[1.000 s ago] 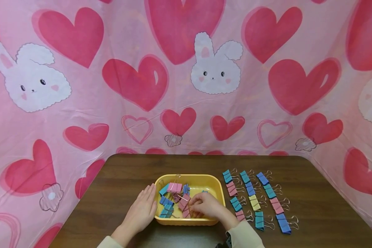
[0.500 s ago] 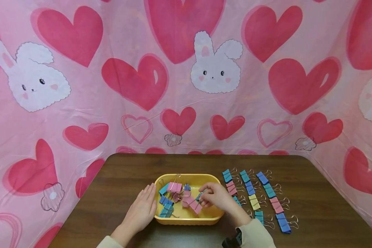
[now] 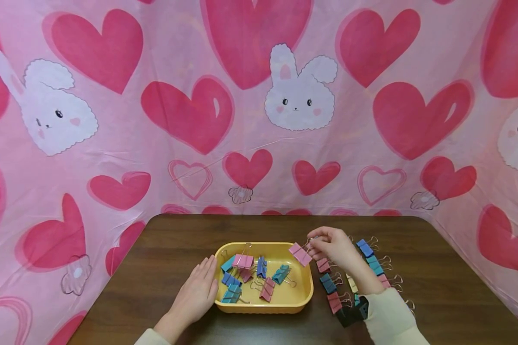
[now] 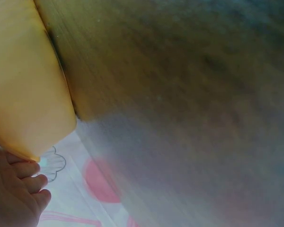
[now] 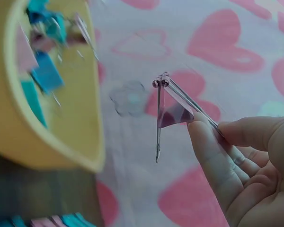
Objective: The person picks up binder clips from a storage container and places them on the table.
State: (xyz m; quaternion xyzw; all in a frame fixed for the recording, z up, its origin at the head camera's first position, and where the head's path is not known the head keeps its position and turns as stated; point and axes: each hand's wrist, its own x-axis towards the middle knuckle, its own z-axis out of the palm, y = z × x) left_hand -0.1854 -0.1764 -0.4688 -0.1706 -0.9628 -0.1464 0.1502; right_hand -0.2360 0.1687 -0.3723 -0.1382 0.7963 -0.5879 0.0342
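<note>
My right hand (image 3: 336,251) pinches a pink binder clip (image 3: 300,255) by one wire handle, holding it raised over the right rim of the yellow basket (image 3: 263,309). In the right wrist view, thumb and index finger grip the wire handle of that binder clip (image 5: 173,106). Straight fingers of my left hand (image 3: 196,287) rest along the basket's left side; the left wrist view catches this hand (image 4: 19,189) at the basket wall. Inside the basket lie several clips, among them a teal clip (image 3: 281,273), a pink clip (image 3: 267,289) and a blue clip (image 3: 261,267).
Right of the basket, several binder clips stand in three columns on the brown table (image 3: 181,230), including a red-pink clip (image 3: 335,303) and a blue clip (image 3: 364,248). My right forearm covers part of the columns. A pink heart-patterned cloth (image 3: 250,129) hangs behind the table.
From inside the basket, my right hand has moved up and to the right, lifting out a pink binder clip. Clips in the basket have shifted. My left hand stays in place.
</note>
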